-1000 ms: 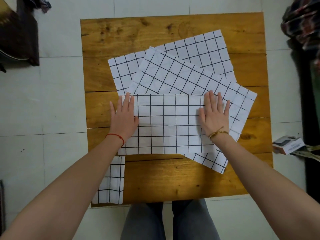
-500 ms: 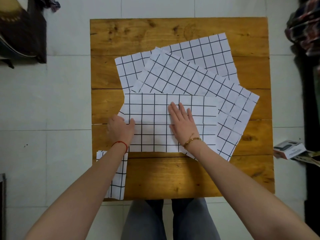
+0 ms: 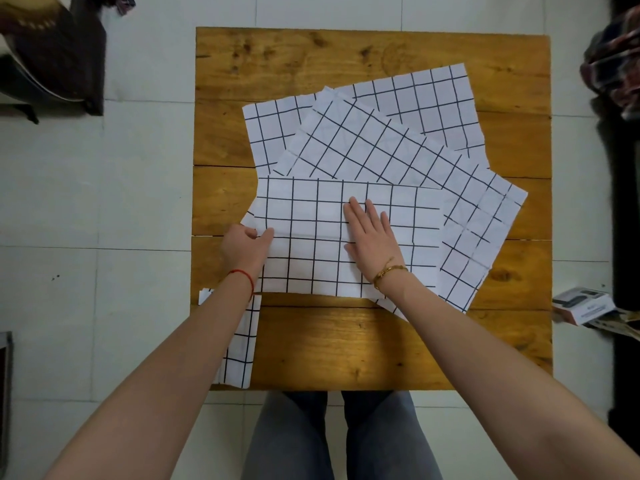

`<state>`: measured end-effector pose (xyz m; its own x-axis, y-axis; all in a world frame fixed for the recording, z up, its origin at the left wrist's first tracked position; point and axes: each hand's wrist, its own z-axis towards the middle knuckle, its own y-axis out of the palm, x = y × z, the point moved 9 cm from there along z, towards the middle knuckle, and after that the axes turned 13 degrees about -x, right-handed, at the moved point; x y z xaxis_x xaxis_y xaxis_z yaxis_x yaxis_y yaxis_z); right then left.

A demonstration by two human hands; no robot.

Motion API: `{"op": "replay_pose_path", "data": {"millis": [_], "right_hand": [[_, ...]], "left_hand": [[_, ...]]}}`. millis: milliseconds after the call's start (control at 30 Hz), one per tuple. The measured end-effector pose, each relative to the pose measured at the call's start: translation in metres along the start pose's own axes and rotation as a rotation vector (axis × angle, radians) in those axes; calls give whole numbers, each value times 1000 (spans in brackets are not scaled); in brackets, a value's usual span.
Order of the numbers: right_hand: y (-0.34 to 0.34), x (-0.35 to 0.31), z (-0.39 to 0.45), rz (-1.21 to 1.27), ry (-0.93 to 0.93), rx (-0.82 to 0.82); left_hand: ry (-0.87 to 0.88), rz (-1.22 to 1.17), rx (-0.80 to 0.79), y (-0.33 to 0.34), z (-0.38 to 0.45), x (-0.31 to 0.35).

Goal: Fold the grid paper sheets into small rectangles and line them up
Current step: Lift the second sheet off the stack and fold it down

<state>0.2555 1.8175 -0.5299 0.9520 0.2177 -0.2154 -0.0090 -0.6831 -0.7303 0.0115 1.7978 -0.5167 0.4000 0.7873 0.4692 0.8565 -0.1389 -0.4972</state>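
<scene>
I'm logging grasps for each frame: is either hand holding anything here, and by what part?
The left hand pinches the top grid sheet at its left edge; the right hand only presses flat on its middle.

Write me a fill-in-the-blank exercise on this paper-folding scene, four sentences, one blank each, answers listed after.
1. The right hand lies ____ on the front grid sheet.
2. The left hand pinches that sheet's ____ edge.
3. The sheets lie on a ____ table.
4. The already folded grid paper lies at the table's near-____ corner.

Missing words: flat; left; wooden; left
</scene>
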Motion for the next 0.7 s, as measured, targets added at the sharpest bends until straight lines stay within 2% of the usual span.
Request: {"op": "replay_pose_path", "data": {"millis": [100,267,467,700], "right_hand": [[-3,-4,-4,13,-22,22],[-8,-8,-15,23,-28,106],[11,-2,-14,-18,36,22],[12,-15,-4,-81,21,1]], "left_hand": [[-25,-93,-37,-3,-2,-5],[-17,-210,-206,3,-3,-4],[110,-188,-413,2,-16,12],[284,-182,-538,1,-55,55]]}}
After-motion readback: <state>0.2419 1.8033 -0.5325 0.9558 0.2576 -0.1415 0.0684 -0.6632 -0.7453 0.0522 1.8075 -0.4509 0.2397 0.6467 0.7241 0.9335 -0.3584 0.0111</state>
